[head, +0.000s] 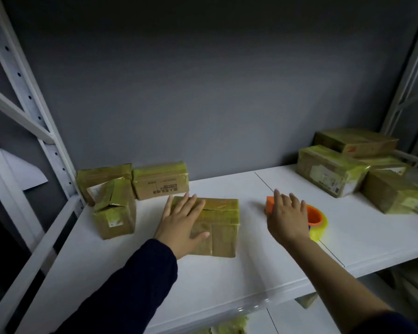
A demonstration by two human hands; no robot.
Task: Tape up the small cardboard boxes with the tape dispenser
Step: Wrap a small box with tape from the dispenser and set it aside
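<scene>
From the head view, a white shelf (227, 280) runs across in front of a grey wall (203, 92), held between pale metal uprights (22, 80).

A small cardboard box (223, 225), wrapped in yellowish tape, sits on the shelf near the middle, a little to the left. The left hand (182, 225) lies flat on the box's top with its fingers straight and spread and the thumb out to the side over the box's near face. A dark sleeve (130, 285) covers that arm.

Just right of the box, but clear of it, the tape dispenser (315, 216) lies on the shelf. It is orange and carries a roll of clear yellowish tape. The right hand (287, 218) is over its left part with fingers stretched out and slightly apart, not curled round it. I cannot tell whether the palm actually touches it, as the hand is blurred. That forearm is bare.

Three more taped boxes (161, 180) cluster at the back left against the wall, the nearest one with a crumpled top. Another heap of taped boxes (331, 169) is piled at the far right of the shelf, well apart from the hands.
</scene>
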